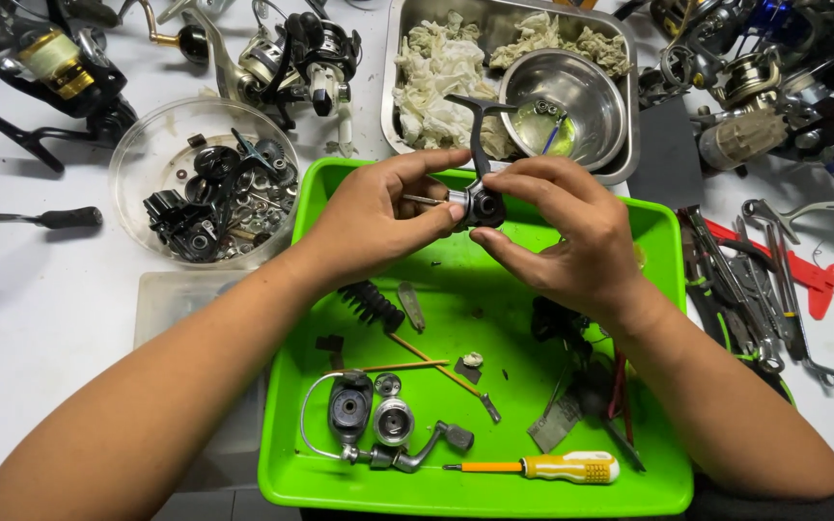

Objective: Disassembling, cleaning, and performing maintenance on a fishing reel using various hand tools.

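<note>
Both hands are raised over a bright green tray. My right hand grips a black and silver fishing reel body with a T-shaped stem pointing up. My left hand pinches the thin metal shaft sticking out of that body's left side. In the tray lie a black spool with a bail wire, a silver round part, a yellow-handled screwdriver, a black ribbed part and thin wooden sticks.
A clear round bowl with small dark reel parts sits at left. Behind the tray, a steel pan holds crumpled tissue and a steel bowl. Wrenches and pliers lie at right. Fishing reels crowd the back edge.
</note>
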